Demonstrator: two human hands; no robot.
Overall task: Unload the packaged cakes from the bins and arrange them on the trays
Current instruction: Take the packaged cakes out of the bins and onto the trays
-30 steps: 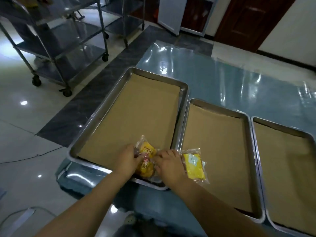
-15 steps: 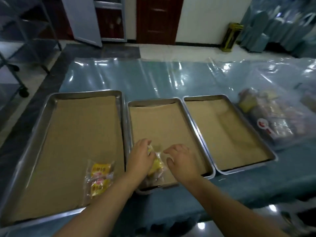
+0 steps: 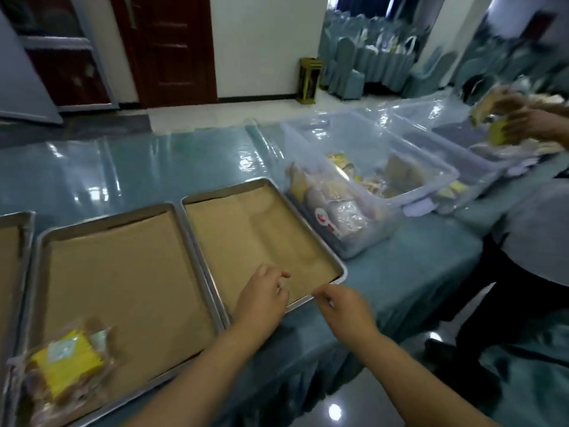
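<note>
Three metal trays lined with brown paper lie side by side on the table. The middle tray [image 3: 197,272] holds a yellow packaged cake [image 3: 66,368] at its near left corner. The right tray [image 3: 326,257] shows only paper. My left hand [image 3: 261,298] hovers over the right tray's near corner, fingers loosely curled and holding nothing. My right hand [image 3: 345,309] is just beyond that tray's near edge, fingers apart and empty. A clear plastic bin [image 3: 409,192] with several packaged cakes stands to the right of the trays.
A second clear bin [image 3: 480,161] stands further right. Another person [image 3: 529,229] stands at the table's right end, with hands [image 3: 523,121] lifting packages over it. The left tray [image 3: 24,241] is cut off by the frame edge. A blue cloth under clear plastic [image 3: 138,171] covers the table.
The view has swung right from the left trays to the right tray and bins. My hands let go of the yellow cake on the middle tray and moved right, both empty.
</note>
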